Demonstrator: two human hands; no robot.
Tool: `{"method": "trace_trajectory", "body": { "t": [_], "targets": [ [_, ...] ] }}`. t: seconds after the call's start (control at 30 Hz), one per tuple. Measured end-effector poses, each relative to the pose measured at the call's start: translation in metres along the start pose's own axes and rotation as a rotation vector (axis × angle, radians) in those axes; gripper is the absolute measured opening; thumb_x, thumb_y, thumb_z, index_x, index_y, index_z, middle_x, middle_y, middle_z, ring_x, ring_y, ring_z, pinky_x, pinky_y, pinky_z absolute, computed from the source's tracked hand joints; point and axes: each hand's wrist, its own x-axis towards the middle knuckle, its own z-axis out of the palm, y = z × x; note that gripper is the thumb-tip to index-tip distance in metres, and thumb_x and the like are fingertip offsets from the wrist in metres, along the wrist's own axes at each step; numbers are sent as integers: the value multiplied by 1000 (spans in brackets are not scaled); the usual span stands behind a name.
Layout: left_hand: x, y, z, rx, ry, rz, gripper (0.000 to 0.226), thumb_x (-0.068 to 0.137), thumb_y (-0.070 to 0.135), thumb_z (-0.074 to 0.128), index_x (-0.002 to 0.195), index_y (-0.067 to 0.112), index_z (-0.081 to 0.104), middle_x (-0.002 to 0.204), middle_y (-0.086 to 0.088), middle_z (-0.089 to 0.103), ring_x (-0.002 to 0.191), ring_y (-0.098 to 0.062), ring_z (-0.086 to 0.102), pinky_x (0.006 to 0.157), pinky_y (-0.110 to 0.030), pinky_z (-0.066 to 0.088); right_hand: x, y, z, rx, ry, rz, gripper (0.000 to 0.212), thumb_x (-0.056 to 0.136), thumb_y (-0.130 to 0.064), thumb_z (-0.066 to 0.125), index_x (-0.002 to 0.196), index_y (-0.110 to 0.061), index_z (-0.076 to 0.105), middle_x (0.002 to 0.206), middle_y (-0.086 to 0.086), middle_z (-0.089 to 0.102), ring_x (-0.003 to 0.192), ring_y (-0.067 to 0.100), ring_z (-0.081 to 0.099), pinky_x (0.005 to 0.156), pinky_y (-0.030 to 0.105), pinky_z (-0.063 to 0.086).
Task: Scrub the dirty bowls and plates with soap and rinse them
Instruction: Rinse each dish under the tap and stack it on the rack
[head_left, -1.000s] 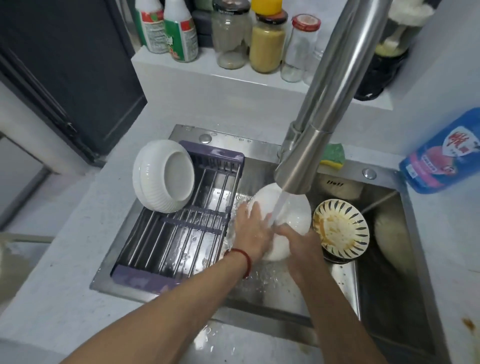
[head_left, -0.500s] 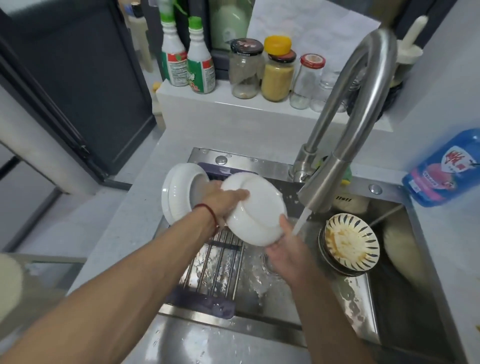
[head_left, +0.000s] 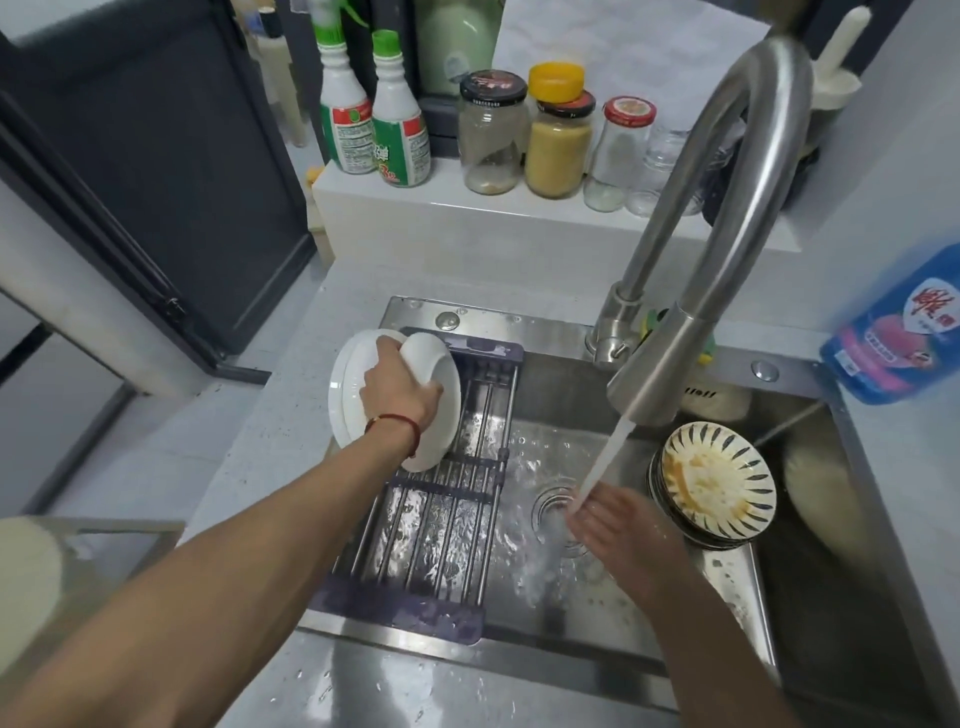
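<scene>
Head view: our left hand (head_left: 397, 397) grips a white bowl (head_left: 434, 395) on edge against another white bowl (head_left: 345, 395) on the drying rack (head_left: 441, 514); our right hand (head_left: 618, 525), fingers relaxed, sits under the faucet stream (head_left: 605, 462) beside stacked dirty bowls (head_left: 719, 480).

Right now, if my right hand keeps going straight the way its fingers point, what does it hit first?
Probably the drain: the right hand points left under the water stream, above the sink floor; depth is unclear.
</scene>
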Motion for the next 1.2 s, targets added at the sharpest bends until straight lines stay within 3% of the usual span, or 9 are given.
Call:
{"method": "trace_trajectory", "body": {
  "t": [0.13, 0.27, 0.37, 0.57, 0.8, 0.9, 1.0, 1.1, 1.2],
  "targets": [
    [3, -2, 1, 164, 32, 124, 54, 92, 32, 77, 130, 8, 48, 122, -21, 62, 108, -45, 61, 92, -52, 50, 6, 2, -17, -47, 85, 28, 29, 102, -15, 54, 123, 1, 65, 120, 21, 72, 113, 35, 68, 89, 44, 56],
    [11, -13, -7, 621, 169, 436, 56, 91, 49, 73, 124, 4, 61, 119, -17, 54, 105, -38, 52, 82, -47, 48, 20, -9, -40, -195, 220, -29, 22, 98, -9, 62, 115, 2, 67, 103, 19, 76, 96, 33, 73, 79, 43, 60],
    [17, -20, -17, 850, 246, 504, 55, 88, 58, 71, 116, 11, 67, 112, -14, 55, 101, -35, 48, 78, -46, 40, 31, -28, -70, -244, 415, -109, 18, 98, -5, 58, 112, 4, 65, 92, 18, 69, 82, 31, 67, 78, 45, 60],
    [-14, -29, -2, 769, 215, 650, 47, 77, 15, 85, 120, 9, 67, 109, -21, 59, 95, -40, 54, 76, -49, 48, 64, -58, -130, -236, 683, -130, 46, 91, -10, 61, 137, -6, 55, 128, 17, 63, 113, 35, 64, 88, 52, 58],
    [-124, -47, 49, 395, 84, 678, 26, 71, 0, 82, 86, 13, 65, 88, -6, 63, 81, -25, 55, 68, -40, 54, 77, -67, -145, -248, 744, -47, 52, 91, -5, 65, 140, -5, 49, 128, 17, 61, 104, 30, 60, 91, 48, 57],
    [-155, -52, 66, 236, 4, 611, 30, 71, -8, 77, 81, 16, 62, 82, 0, 61, 78, -19, 55, 65, -37, 55, 78, -74, -151, -222, 731, -42, 51, 94, -5, 62, 142, -3, 46, 131, 15, 59, 103, 28, 57, 69, 38, 52],
    [-169, -50, 83, 229, -151, 597, 26, 78, -4, 73, 84, 18, 63, 87, 3, 62, 84, -15, 56, 76, -29, 50, 78, -80, -157, -244, 584, -27, 39, 100, -11, 55, 139, -6, 49, 142, 22, 54, 104, 31, 58, 77, 45, 57],
    [-175, -45, 100, 248, -281, 564, 20, 86, 0, 69, 91, 20, 65, 95, 6, 64, 90, -11, 56, 84, -26, 49, 85, -85, -162, -77, 673, 16, 42, 91, -16, 66, 132, -16, 57, 128, 12, 64, 101, 29, 62, 56, 37, 54],
    [-178, -43, 112, 236, -406, 481, 23, 88, -1, 64, 94, 22, 63, 97, 6, 65, 89, -13, 58, 85, -29, 53, 100, -89, -168, 10, 740, -17, 48, 89, -1, 65, 134, -17, 57, 128, 12, 62, 105, 30, 63, 47, 33, 56]
  ]
}}
